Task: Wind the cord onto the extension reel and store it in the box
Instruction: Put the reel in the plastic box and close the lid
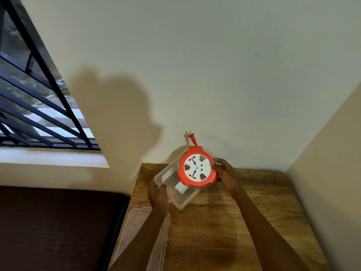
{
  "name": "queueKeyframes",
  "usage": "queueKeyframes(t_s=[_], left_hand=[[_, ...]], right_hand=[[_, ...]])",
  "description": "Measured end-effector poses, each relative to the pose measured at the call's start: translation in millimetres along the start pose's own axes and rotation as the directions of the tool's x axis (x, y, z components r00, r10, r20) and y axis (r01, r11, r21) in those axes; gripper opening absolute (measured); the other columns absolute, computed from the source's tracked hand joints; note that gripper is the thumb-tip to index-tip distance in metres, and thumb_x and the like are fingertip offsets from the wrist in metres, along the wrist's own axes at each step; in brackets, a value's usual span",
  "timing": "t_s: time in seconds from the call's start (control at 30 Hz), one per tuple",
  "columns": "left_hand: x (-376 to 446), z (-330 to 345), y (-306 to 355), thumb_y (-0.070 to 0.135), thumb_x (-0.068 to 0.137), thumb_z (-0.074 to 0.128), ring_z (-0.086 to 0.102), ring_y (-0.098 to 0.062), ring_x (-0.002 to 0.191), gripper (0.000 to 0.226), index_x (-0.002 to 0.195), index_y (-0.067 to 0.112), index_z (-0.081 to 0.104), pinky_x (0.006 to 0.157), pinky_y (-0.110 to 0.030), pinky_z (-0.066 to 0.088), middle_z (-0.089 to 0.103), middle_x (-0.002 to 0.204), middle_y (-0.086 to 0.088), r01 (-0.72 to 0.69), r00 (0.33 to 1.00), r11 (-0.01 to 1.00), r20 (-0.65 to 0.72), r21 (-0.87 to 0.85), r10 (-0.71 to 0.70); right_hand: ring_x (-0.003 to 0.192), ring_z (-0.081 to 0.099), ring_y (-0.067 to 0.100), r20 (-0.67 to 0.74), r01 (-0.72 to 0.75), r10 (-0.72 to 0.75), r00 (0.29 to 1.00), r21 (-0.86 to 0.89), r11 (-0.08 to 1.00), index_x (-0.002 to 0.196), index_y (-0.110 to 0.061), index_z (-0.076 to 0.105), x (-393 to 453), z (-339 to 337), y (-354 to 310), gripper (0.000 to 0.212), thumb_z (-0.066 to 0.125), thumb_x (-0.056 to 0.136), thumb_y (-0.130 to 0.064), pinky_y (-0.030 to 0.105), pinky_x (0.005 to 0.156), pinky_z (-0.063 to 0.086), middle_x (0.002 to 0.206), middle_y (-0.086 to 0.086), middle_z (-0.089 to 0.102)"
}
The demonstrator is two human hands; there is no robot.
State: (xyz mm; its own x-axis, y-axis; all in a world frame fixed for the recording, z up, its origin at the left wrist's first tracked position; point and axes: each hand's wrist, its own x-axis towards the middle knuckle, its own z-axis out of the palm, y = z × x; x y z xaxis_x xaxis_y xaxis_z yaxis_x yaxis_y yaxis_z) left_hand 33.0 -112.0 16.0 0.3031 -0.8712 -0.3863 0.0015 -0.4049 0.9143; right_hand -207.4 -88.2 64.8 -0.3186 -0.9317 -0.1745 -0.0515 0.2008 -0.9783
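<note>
The round orange and white plastic extension reel (197, 169) sits tilted in the clear plastic box (166, 179) on the wooden table (244, 222). The right hand (224, 170) grips the reel's edge; the left hand (158, 194) holds the box rim.

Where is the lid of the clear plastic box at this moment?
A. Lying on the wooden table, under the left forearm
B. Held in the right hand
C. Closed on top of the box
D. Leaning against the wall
A: the clear lid lies flat on the wooden table, partly under the left forearm, while the box is open.
</note>
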Motion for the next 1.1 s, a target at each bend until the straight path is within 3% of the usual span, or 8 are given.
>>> queueKeyframes(t_s=[0.23,0.37,0.47,0.63,0.77,0.87,0.97,1.1], left_hand=[[-11.6,46.0,11.1,0.01,0.097,0.059,0.066,-0.036,0.108,0.027,0.123,0.004,0.063,0.081,-0.038,0.056,0.068,0.115,-0.015,-0.066,0.93,0.987,0.366,0.149,0.007],[-24.5,71.6,8.2,-0.002,0.095,0.059,0.065,-0.037,0.096,0.027,0.121,-0.009,0.062,0.072,-0.036,0.054,0.064,0.12,-0.03,-0.162,0.874,0.975,0.481,0.152,0.071],[-40.2,84.4,3.3,0.006,0.093,0.066,0.069,-0.021,0.085,0.021,0.114,0.005,0.069,0.06,-0.024,0.053,0.071,0.114,-0.017,-0.162,0.882,0.974,0.466,0.158,0.071],[-59.8,98.1,-2.7,0.019,0.102,0.054,0.066,-0.03,0.105,0.026,0.122,0.007,0.065,0.077,-0.032,0.054,0.068,0.115,-0.008,-0.091,0.939,0.986,0.343,0.137,0.038],[-75.8,99.5,-8.9,0.016,0.103,0.05,0.069,-0.02,0.092,0.021,0.112,0.02,0.068,0.063,-0.027,0.056,0.071,0.111,-0.003,-0.173,0.933,0.978,0.338,0.117,0.125],[-86.8,99.4,-20.8,0.014,0.1,0.054,0.069,-0.028,0.104,0.028,0.126,0.015,0.064,0.079,-0.042,0.062,0.071,0.116,-0.005,-0.216,0.924,0.97,0.344,0.113,0.166],[-98.2,100.1,-31.8,0.015,0.1,0.053,0.059,-0.032,0.12,0.042,0.143,0.016,0.049,0.098,-0.056,0.052,0.06,0.134,-0.009,-0.244,0.946,0.943,0.268,0.227,0.181],[-113.2,100.3,-41.2,0.022,0.101,0.055,0.06,-0.029,0.117,0.045,0.144,0.015,0.044,0.094,-0.052,0.055,0.058,0.134,-0.009,-0.323,0.934,0.917,0.237,0.235,0.268]], right_hand=[[0.097,0.071,0.026,0.097,0.076,-0.058,0.994,-0.198,0.977,0.122,-0.025,0.061,-0.2,-76.4,-10.4,0.03,0.066,0.094,-0.035,0.036,0.071,0.062,0.106,0.007,0.072],[0.094,0.071,0.025,0.196,0.092,-0.016,0.98,-0.385,0.918,0.121,-0.022,0.061,-0.1,-118.7,-11.3,0.032,0.07,0.092,-0.032,0.043,0.079,0.061,0.105,0.007,0.071],[0.101,0.068,0.024,0.293,0.145,0.023,0.956,-0.537,0.831,0.124,-0.022,0.06,-0.7,-137.7,-8.2,0.035,0.068,0.092,-0.037,0.044,0.087,0.058,0.112,0.005,0.07],[0.105,0.063,0.017,0.395,0.251,0.053,0.917,-0.676,0.693,0.129,-0.041,0.051,0.8,-144.2,-3.8,0.037,0.061,0.095,-0.046,0.032,0.086,0.054,0.125,0.003,0.067],[0.117,0.059,0.022,0.436,0.294,0.073,0.897,-0.711,0.639,0.141,-0.026,0.047,6.9,-144.4,5.0,0.048,0.06,0.097,-0.041,0.03,0.088,0.05,0.134,0.004,0.06],[0.119,0.057,0.024,0.465,0.324,0.11,0.878,-0.749,0.578,0.136,-0.021,0.05,12.3,-143.7,11.6,0.046,0.057,0.098,-0.045,0.036,0.093,0.051,0.136,0.005,0.059],[0.119,0.057,0.023,0.483,0.346,0.13,0.866,-0.766,0.541,0.136,-0.02,0.052,17.8,-141.3,17.0,0.045,0.054,0.099,-0.046,0.036,0.093,0.051,0.137,0.005,0.058],[0.109,0.061,0.019,0.477,0.395,0.048,0.878,-0.777,0.49,0.128,-0.016,0.062,23.2,-136.6,17.8,0.035,0.058,0.099,-0.036,0.027,0.083,0.046,0.131,0.006,0.064]])
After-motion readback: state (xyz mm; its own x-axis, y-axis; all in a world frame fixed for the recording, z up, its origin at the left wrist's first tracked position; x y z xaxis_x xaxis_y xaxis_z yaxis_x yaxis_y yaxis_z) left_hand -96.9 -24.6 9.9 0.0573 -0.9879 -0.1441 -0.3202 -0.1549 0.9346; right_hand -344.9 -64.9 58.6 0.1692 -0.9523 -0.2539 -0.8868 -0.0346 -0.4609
